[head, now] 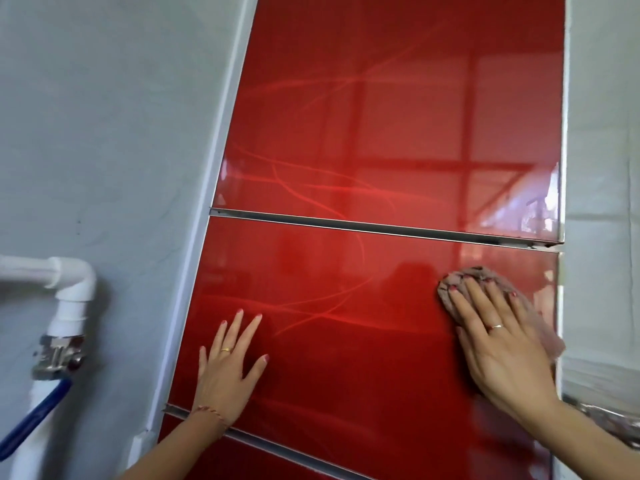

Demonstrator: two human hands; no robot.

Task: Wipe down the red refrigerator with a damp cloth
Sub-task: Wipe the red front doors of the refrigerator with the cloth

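Refrigerator (pixel 363 133) (unlabelled): right hand (pixel 498 344) presses cloth (pixel 460 277).

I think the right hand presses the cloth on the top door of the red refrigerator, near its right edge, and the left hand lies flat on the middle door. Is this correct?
Not quite. In the head view the right hand presses the cloth on the middle door, below the gap under the top door, near its right edge. The left hand does lie flat on the middle door.
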